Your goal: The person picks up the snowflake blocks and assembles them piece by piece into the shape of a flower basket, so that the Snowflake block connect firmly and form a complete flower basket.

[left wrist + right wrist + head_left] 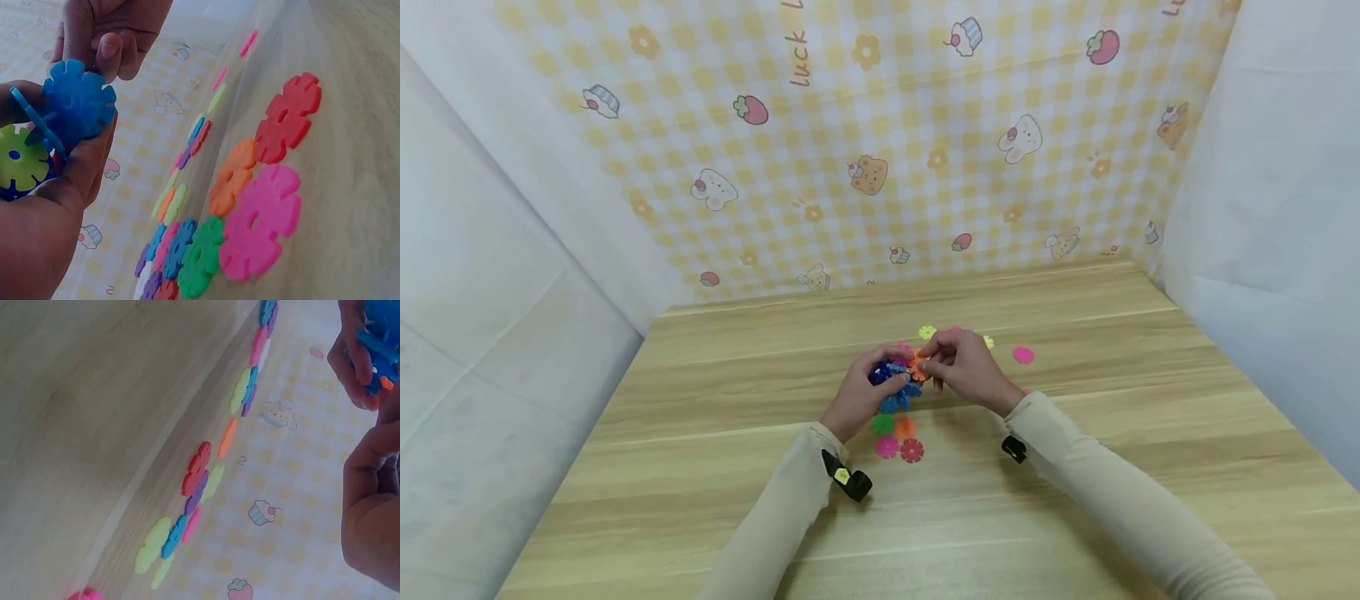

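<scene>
My left hand (853, 398) grips a cluster of interlocking flower-shaped plastic discs above the table. Blue discs (78, 100) face the left wrist view, one standing crosswise to another, beside a yellow-green disc (22, 159). On the cluster's right side, my right hand (972, 368) pinches an orange disc (919, 367) between thumb and forefinger, right against the joined discs. Only a small orange bit (386, 382) shows among the blue pieces in the right wrist view. The fingers hide part of the cluster.
Nearest the person on the wooden table (715, 450) lie loose green (883, 424), pink (887, 447) and red (912, 451) discs. More loose discs lie behind the hands, with a pink one (1023, 355) off to the right. A patterned cloth (820, 150) hangs behind.
</scene>
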`<state>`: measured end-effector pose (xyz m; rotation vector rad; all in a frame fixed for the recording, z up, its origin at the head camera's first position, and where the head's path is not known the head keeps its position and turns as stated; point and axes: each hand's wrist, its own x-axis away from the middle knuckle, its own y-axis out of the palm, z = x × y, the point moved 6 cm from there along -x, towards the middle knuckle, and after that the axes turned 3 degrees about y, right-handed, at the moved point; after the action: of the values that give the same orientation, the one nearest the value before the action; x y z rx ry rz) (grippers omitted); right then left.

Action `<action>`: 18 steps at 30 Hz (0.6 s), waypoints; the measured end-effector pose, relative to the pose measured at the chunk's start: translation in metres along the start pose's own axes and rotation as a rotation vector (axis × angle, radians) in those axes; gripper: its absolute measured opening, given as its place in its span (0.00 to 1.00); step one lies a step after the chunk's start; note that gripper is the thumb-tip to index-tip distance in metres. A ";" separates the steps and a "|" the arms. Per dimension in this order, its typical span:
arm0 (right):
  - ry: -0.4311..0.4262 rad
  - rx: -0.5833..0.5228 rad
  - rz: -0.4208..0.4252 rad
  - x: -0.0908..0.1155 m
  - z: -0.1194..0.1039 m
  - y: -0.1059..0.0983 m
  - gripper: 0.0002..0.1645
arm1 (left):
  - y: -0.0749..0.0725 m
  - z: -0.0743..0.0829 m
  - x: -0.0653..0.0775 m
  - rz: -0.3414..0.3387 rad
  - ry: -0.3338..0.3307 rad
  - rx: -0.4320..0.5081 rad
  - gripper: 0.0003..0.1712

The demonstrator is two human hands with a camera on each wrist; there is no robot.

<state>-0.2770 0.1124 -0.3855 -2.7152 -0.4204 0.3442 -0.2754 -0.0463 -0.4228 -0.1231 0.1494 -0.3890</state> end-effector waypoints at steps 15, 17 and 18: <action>0.023 -0.113 0.155 0.001 -0.001 -0.019 0.05 | -0.006 0.002 -0.001 0.016 0.039 0.044 0.19; 0.037 -0.115 0.142 0.000 0.001 -0.018 0.06 | -0.004 0.002 -0.003 0.009 0.043 0.033 0.19; 0.042 -0.116 0.139 0.001 0.002 -0.017 0.06 | -0.003 0.003 -0.003 0.006 0.048 0.027 0.19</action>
<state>-0.2809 0.1280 -0.3805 -2.8674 -0.2482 0.3086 -0.2791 -0.0472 -0.4191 -0.0869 0.1919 -0.3875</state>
